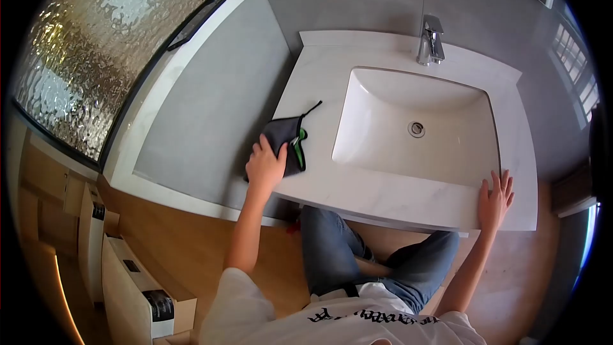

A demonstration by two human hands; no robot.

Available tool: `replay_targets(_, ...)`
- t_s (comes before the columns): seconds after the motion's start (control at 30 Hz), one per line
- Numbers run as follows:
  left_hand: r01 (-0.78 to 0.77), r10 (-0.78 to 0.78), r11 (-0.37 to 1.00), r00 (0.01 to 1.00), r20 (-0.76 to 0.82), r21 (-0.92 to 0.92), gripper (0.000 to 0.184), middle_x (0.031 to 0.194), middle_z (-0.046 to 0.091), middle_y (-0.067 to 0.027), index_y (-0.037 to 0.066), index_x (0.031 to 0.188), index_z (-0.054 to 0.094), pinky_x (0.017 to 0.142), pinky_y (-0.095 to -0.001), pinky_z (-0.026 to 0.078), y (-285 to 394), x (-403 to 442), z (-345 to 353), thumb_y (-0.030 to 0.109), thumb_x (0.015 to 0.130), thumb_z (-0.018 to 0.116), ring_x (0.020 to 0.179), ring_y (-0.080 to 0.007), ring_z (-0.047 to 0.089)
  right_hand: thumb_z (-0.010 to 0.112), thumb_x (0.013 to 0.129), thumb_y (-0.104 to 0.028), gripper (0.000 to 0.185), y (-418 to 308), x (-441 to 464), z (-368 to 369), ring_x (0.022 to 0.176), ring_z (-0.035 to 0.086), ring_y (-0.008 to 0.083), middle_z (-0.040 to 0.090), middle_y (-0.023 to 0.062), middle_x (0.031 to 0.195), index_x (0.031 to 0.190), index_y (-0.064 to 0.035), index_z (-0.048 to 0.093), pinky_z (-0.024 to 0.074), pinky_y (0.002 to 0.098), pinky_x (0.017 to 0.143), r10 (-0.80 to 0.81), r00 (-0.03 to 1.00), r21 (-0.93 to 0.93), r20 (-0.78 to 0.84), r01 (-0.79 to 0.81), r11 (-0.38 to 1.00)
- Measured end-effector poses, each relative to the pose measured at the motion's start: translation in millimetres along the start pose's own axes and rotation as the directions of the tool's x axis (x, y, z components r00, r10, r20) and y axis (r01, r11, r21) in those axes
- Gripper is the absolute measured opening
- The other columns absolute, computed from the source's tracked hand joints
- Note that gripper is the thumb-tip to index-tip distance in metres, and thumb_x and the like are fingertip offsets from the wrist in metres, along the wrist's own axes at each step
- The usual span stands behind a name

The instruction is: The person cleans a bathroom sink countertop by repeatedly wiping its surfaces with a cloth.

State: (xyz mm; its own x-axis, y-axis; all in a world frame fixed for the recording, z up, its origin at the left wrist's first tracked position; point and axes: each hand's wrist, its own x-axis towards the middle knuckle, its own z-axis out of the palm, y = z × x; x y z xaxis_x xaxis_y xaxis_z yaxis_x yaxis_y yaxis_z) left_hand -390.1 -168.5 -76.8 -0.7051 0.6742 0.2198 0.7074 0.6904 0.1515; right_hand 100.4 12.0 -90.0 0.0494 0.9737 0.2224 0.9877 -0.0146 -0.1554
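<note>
My left hand point(265, 165) grips a folded dark grey cloth point(281, 132) at the left front corner of the white countertop point(316, 86). The cloth has black edging, a bright green part showing in its fold and a thin black loop sticking out toward the back. Part of it is hidden under my fingers. At the right front of the counter, my right hand point(495, 203) lies flat with its fingers spread, close to the sink's front right corner. Nothing is in that hand. The white rectangular sink point(383, 99) is set into the counter between my hands.
A chrome faucet point(431, 41) stands behind the sink, and a metal drain point(416, 129) is in its bottom. On the left rises a low grey wall point(211, 105) topped by textured glass point(96, 45). Cardboard boxes point(137, 287) stand at the lower left on the wooden floor point(268, 262).
</note>
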Motion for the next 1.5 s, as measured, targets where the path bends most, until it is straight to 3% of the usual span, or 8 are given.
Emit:
replay_targets(0.13,0.063,-0.058,0.995,0.996,0.071,-0.078,0.069,0.122,0.053,-0.0276,-0.003,0.141,0.038,0.086,-0.0525,0.049,-15.1,-65.4,-13.8,0.046,0.094,0.052,0.111,-0.0439,0.056,0.050,0.097,-0.035,0.043,-1.7,1.7,-2.2,0.147,0.022,0.0300,0.031,0.0115,0.157,0.136,-0.0170,0.053,0.0149,0.0489,0.119,0.011,1.000,-0.009,0.016,-0.010,1.000)
replay_targets(0.33,-0.169,0.168,0.986,0.976,-0.140,0.010,0.066,0.152,0.029,-0.0287,-0.002,0.144,0.040,0.110,-0.0657,0.018,22.7,-104.3,-1.7,0.039,0.094,0.052,0.142,-0.0482,0.022,0.050,0.096,-0.035,0.043,-2.9,0.1,-0.8,0.147,0.023,0.0304,0.032,0.0122,0.156,0.135,-0.0166,0.054,0.0156,0.0495,0.118,0.008,1.000,0.007,0.001,-0.008,1.000)
replay_targets(0.9,-0.842,0.834,0.477,0.524,-0.173,-0.252,0.101,0.149,0.035,-0.0282,-0.007,0.140,0.042,0.114,-0.0549,0.024,280.8,-184.6,7.3,0.061,0.071,0.071,0.142,-0.0383,0.030,0.057,0.092,-0.032,0.040,0.3,1.4,-0.4,0.142,0.032,0.0354,0.043,0.0172,0.148,0.127,-0.0130,0.060,0.0206,0.0525,0.116,-0.012,0.996,0.044,-0.092,0.016,0.999)
replay_targets(1.0,-0.824,0.813,0.504,0.554,-0.181,-0.261,0.099,0.147,0.037,-0.0275,-0.009,0.139,0.042,0.115,-0.0489,0.025,282.9,-187.6,11.3,0.057,0.071,0.073,0.141,-0.0370,0.032,0.059,0.089,-0.007,0.029,6.2,0.8,-10.3,0.128,0.051,0.0301,0.056,0.0146,0.137,0.118,-0.0046,0.063,0.0358,0.0409,0.108,-0.002,0.938,0.714,-0.348,0.266,0.648)
replay_targets(1.1,-0.801,0.795,0.536,0.585,-0.161,-0.266,0.098,0.147,0.037,-0.0286,-0.010,0.138,0.042,0.115,-0.0489,0.025,283.8,-191.1,9.1,0.055,0.072,0.073,0.140,-0.0380,0.033,0.054,0.088,0.004,0.028,-0.7,-24.9,-25.2,0.116,0.059,0.0273,0.062,0.0151,0.127,0.114,0.0001,0.063,0.0436,0.0356,0.099,0.020,0.876,0.706,-0.482,0.375,0.601)
replay_targets(1.2,-0.786,0.788,0.545,0.599,-0.144,-0.291,0.097,0.150,0.032,-0.0296,-0.011,0.141,0.036,0.116,-0.0478,0.023,284.2,-192.4,13.1,0.046,0.072,0.075,0.143,-0.0395,0.028,0.051,0.085,0.009,0.028,-40.7,-68.3,-49.1,0.114,0.061,0.0283,0.066,0.0157,0.117,0.108,0.0017,0.066,0.0443,0.0364,0.100,-0.256,0.938,0.842,-0.233,0.327,0.430)
replay_targets(1.4,-0.686,0.867,0.262,0.477,-0.147,-0.678,0.091,0.149,0.034,-0.0282,-0.011,0.143,0.031,0.117,-0.0478,0.024,252.6,-162.6,4.8,0.036,0.079,0.076,0.143,-0.0400,0.028,0.062,0.091,-0.023,0.041,-38.6,-72.8,-41.0,0.126,0.051,0.0343,0.060,0.0176,0.129,0.126,-0.0016,0.060,0.0391,0.0415,0.106,-0.392,0.908,0.618,-0.146,0.393,0.681)
replay_targets(1.5,-0.750,0.762,0.474,0.612,-0.213,-0.462,0.082,0.148,0.038,-0.0235,-0.004,0.145,0.033,0.114,-0.0557,0.025,236.1,-147.4,2.1,0.043,0.087,0.066,0.140,-0.0408,0.031,0.060,0.092,-0.030,0.048,-6.3,-57.5,-36.6,0.135,0.042,0.0306,0.049,0.0134,0.143,0.134,-0.0074,0.054,0.0320,0.0457,0.111,-0.417,0.898,0.173,-0.140,0.437,0.883)
